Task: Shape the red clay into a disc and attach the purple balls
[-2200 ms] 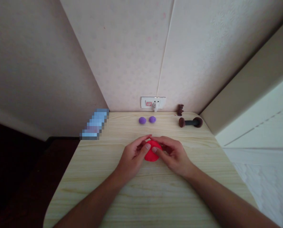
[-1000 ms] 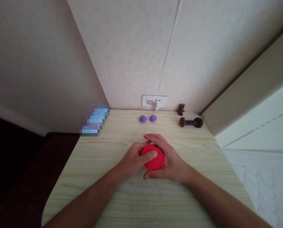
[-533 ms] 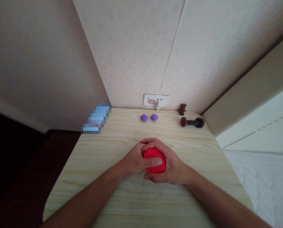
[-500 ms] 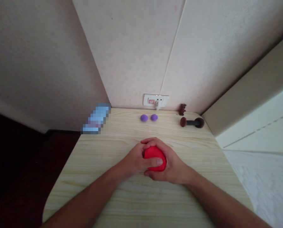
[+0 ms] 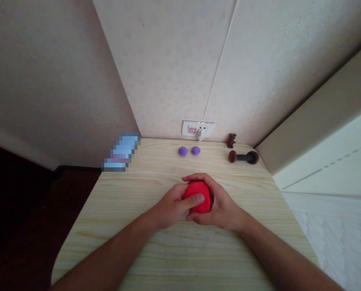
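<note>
A red clay ball (image 5: pixel 197 190), roundish with a smooth matte surface, is between my two hands over the table's middle. My left hand (image 5: pixel 174 205) grips it from the left, its thumb lying across the near face and its other fingers mostly hidden underneath. From the right, my right hand (image 5: pixel 221 206) curves around the ball, fingers past the far side and thumb along the near side. A narrow dark gap shows between the right palm and the ball. Beyond the hands, two small purple clay balls (image 5: pixel 183 151) lie side by side.
The pale wood-grain table (image 5: pixel 131 194) meets the wall at the back. A blurred-out phone-like slab (image 5: pixel 121 151) is at its back left. At the back right are a dark brown dumbbell-shaped object (image 5: pixel 243 157) and a small brown figurine (image 5: pixel 231 140). A wall socket (image 5: pixel 197 129) holds a white plug.
My right fingers have lifted off the left hand and opened wider around the ball, baring more of its top. The left thumb has shifted slightly up. The purple balls have stayed put.
</note>
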`<state>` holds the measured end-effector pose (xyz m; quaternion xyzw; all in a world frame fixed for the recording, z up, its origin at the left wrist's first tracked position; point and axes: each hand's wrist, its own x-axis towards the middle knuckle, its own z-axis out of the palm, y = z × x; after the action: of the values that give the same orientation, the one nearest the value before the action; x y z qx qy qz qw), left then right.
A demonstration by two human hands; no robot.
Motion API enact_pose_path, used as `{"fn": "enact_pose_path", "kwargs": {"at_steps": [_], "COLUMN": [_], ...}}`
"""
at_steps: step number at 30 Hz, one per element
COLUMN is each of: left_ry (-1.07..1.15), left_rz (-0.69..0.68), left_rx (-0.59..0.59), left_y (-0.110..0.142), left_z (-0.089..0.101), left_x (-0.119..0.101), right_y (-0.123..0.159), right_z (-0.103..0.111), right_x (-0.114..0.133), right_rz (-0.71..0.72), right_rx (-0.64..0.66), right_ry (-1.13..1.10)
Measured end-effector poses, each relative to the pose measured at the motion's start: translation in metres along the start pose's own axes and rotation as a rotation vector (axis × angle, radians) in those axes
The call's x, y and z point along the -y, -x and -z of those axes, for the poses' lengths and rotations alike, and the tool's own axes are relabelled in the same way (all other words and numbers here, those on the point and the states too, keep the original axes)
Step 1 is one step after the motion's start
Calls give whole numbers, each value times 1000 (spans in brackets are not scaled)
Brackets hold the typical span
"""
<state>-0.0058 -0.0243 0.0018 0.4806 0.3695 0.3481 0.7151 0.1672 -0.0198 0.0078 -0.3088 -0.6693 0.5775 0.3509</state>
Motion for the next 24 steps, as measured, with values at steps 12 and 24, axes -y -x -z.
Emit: {"fn": "enact_pose_path", "kwargs": {"at_steps": [12,24], "left_ry": [-2,-87], "left_rz": [-10,6], "left_rx": [24,95], "left_y": [0,2], "left_z": [0,4], "left_x": [1,-2], "right_y": [-1,-2], "right_z": [-5,9], "right_x": [-3,-1], "right_rz": [78,123], "right_rx": [-119,-59], "right_ry": [230,202]}}
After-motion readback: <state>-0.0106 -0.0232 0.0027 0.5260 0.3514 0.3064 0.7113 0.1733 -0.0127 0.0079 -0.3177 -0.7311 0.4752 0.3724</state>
